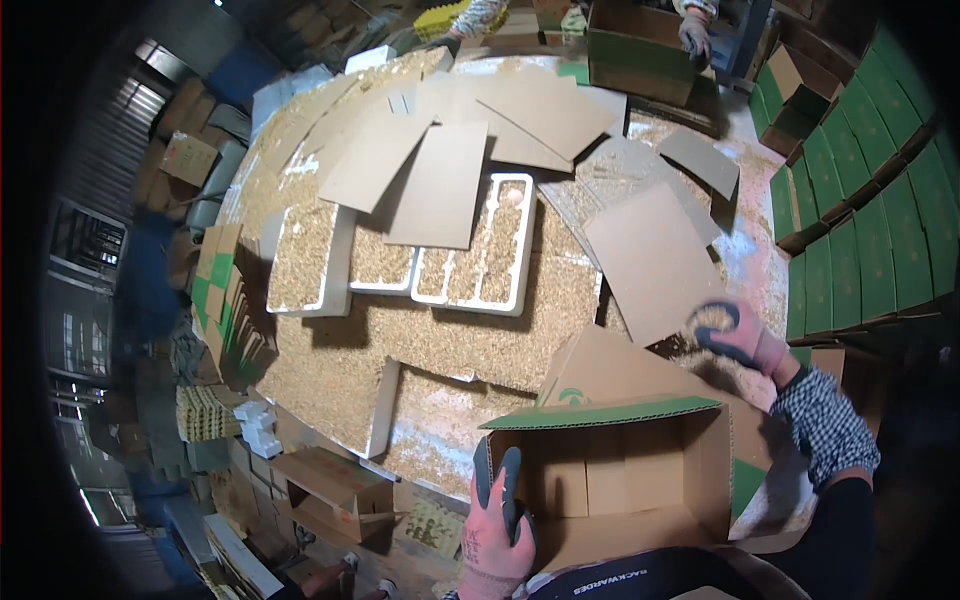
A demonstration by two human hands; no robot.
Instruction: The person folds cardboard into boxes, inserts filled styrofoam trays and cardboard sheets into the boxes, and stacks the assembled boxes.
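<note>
An empty cardboard box (615,472) with green-edged flaps lies open in front of me, at the bottom of the view. My left hand (499,517), in a pink glove with dark fingertips, grips the box's left wall between its fingers. To the right of the box, my right hand (731,337), gloved alike, is curled around a clump of wood shavings (716,319) above the table. Close by lies a flat cardboard sheet (652,262). White foam trays (517,300) filled with shavings stand farther off, partly under more cardboard sheets (442,187).
Shavings cover much of the table (322,382). Green cartons (862,255) are stacked at the right, and folded cartons (229,300) stand at the left. Across the table, a co-worker's gloved hand (696,34) is at a large box (641,60); another sleeve (480,16) shows at the top.
</note>
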